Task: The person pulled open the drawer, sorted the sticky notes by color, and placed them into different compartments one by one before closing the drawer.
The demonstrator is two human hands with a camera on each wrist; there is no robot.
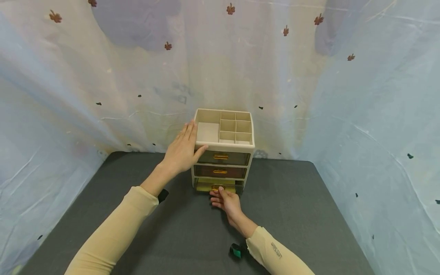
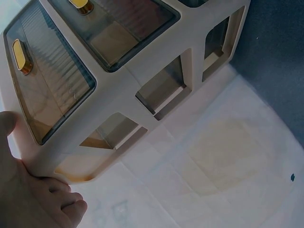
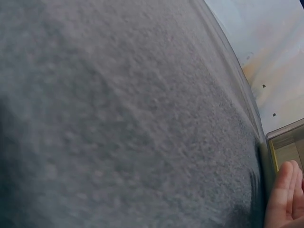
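Note:
A cream desktop drawer organizer stands upright at the back middle of the dark table, with a divided open tray on top. Its three see-through drawers have gold handles. My left hand rests on its upper left edge, fingers fairly straight along the side and thumb across the front; the left wrist view shows the hand at the upper corner. Down at the bottom drawer, which shows something yellow-green inside, my right hand pinches the gold handle. The right wrist view catches only part of that hand.
The dark grey tabletop spreads around the organizer. A pale patterned curtain hangs close behind it and along both sides. Black straps sit near my wrists, the right strap carrying a green piece.

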